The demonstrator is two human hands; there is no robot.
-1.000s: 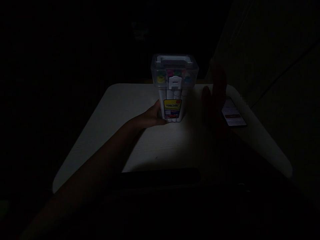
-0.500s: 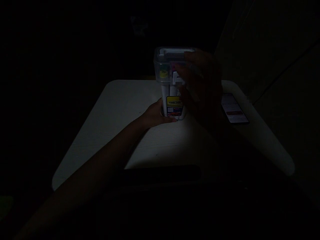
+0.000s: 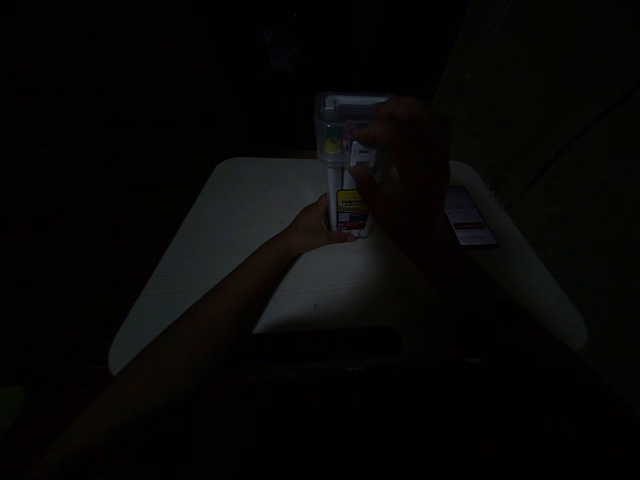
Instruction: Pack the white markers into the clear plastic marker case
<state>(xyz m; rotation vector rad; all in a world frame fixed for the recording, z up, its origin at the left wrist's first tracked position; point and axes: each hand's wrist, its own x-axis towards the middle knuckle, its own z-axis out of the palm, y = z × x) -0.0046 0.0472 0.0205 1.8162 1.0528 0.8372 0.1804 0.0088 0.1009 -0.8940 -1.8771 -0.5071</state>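
A clear plastic marker case (image 3: 336, 180) stands upright near the far edge of a white table, full of white markers with coloured caps. It bears a yellow and dark blue label (image 3: 351, 210). Wrapped around the lower left of the case is my left hand (image 3: 309, 228), thumb across the front of its base. My right hand (image 3: 407, 157), dim in shadow, curls over the right side of the lid (image 3: 325, 110). Its thumb is just below the white front latch (image 3: 363, 155) and its fingers are above, gripping there. The latch looks tilted out slightly.
On the right of the white table (image 3: 200, 267) lies a phone (image 3: 469, 217) with its screen lit. A dark slot or bar (image 3: 325, 341) runs along the table's near edge. A cable (image 3: 565, 150) hangs at the right. The surroundings are very dark.
My right hand has come in from the right onto the lid and latch, its thumb now under the latch. The latch seems to have swung outward a little. My left hand keeps its hold.
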